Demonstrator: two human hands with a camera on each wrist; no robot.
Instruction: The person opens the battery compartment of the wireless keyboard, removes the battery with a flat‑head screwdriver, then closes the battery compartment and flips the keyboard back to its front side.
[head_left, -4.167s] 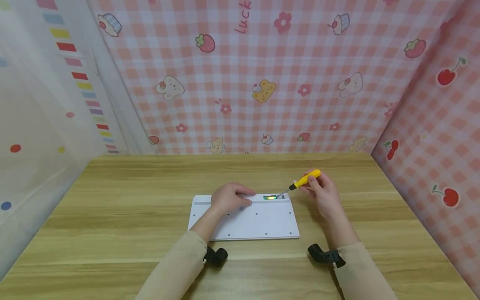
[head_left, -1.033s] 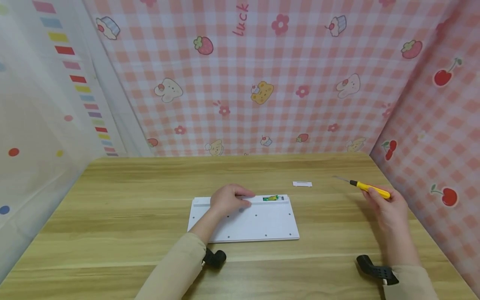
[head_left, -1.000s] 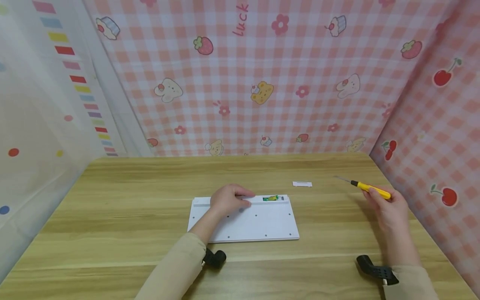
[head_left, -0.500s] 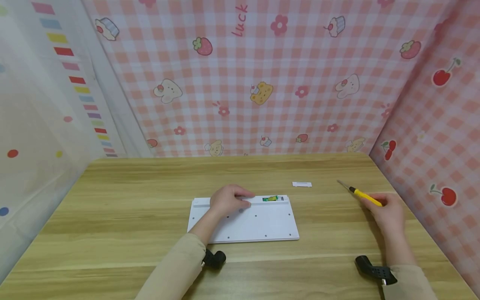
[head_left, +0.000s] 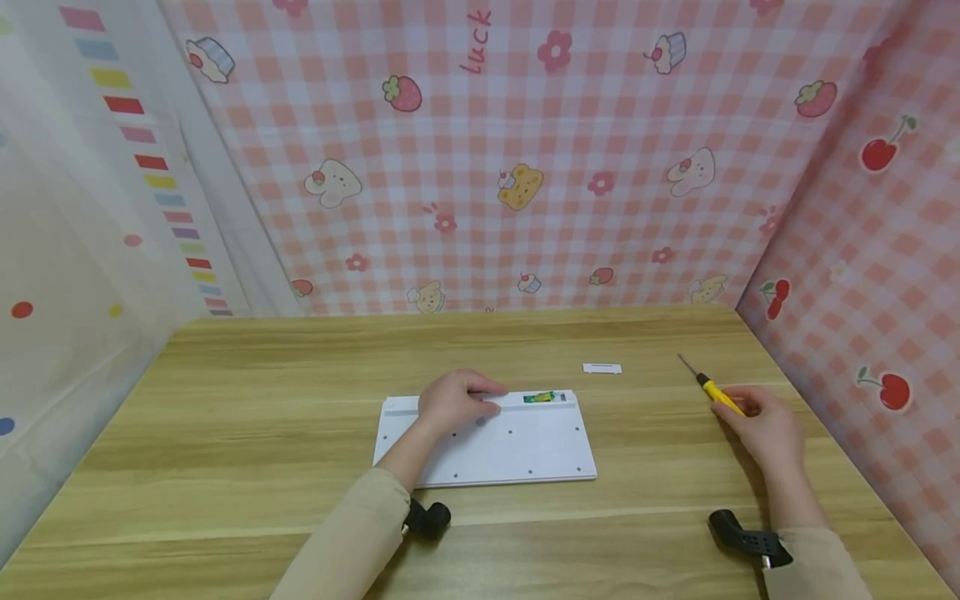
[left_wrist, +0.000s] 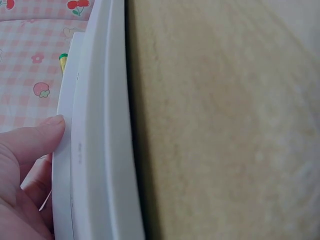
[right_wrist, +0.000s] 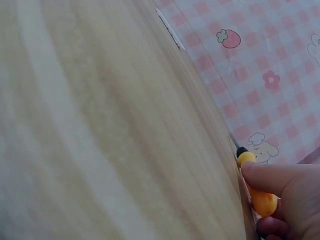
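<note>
A white keyboard (head_left: 502,450) lies underside up on the wooden table. My left hand (head_left: 457,400) grips its raised far edge between thumb and fingers; the left wrist view shows the thumb against the white side. In the uncovered battery compartment, right of that hand, a green and yellow battery (head_left: 540,397) sits slightly askew. Farther right, my right hand (head_left: 768,429) pinches the yellow handle of a screwdriver (head_left: 712,390), its shaft pointing away to the far left. The handle is low at the tabletop in the right wrist view, where the thumb (right_wrist: 265,177) presses on it.
A small white battery cover (head_left: 602,368) lies on the table (head_left: 262,500) beyond the keyboard's right end. A pink checked cloth (head_left: 450,167) hangs behind the table, with more cloth on both sides. Each wrist carries a black camera mount (head_left: 750,542).
The screwdriver tip has left the battery compartment, and my right hand has carried it right, then lowered and turned it. The battery now sits askew. My left hand stays on the keyboard.
</note>
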